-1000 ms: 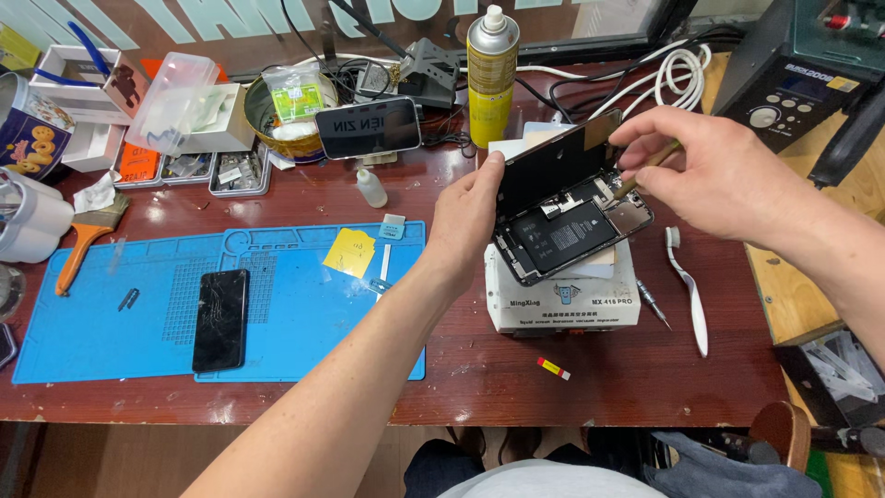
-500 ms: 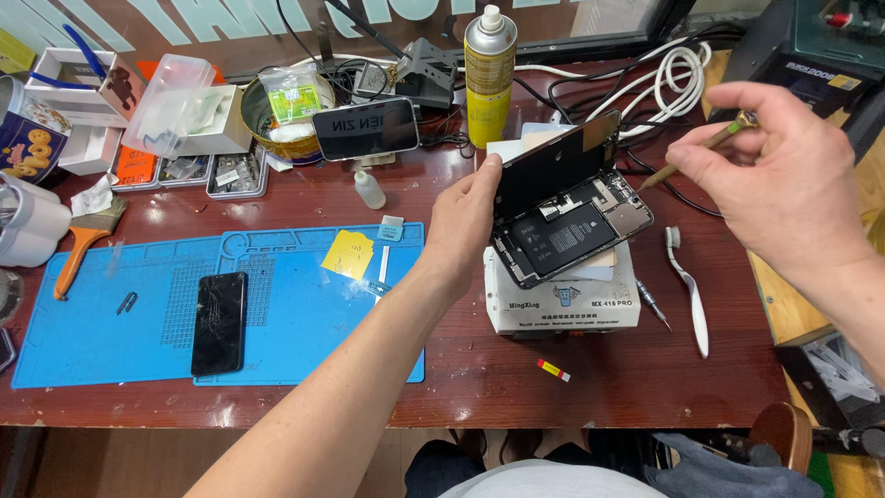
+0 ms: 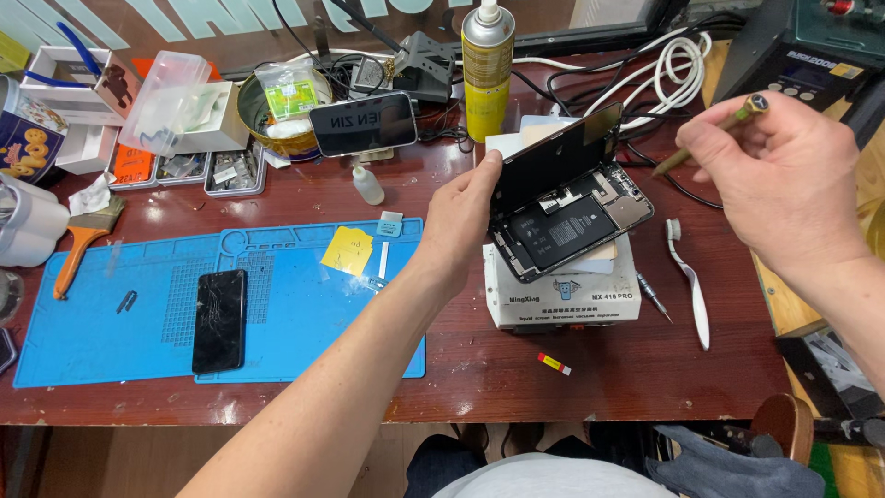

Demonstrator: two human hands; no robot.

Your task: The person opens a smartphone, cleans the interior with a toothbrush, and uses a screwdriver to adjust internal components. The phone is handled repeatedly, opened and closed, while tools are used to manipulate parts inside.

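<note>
An opened smartphone (image 3: 576, 226) lies on a white box-shaped device (image 3: 562, 295), its black battery and boards exposed. My left hand (image 3: 466, 217) holds the phone's lifted screen panel (image 3: 553, 161) upright by its left edge. My right hand (image 3: 784, 180) is raised to the right of the phone, shut on a thin olive-handled screwdriver (image 3: 710, 134) whose tip points down-left toward the phone without touching it.
A blue work mat (image 3: 138, 323) carries a cracked black phone (image 3: 219, 320) and a yellow note (image 3: 348, 251). A white toothbrush (image 3: 690, 286), small screwdriver (image 3: 653, 297), spray can (image 3: 487, 69), another phone (image 3: 362, 123), parts trays (image 3: 184, 171), an orange-handled brush (image 3: 78, 244) and white cables (image 3: 668, 74) crowd the table.
My right hand has pulled away from the opened phone, up and to the right, with the screwdriver. My left hand keeps the screen panel propped up.
</note>
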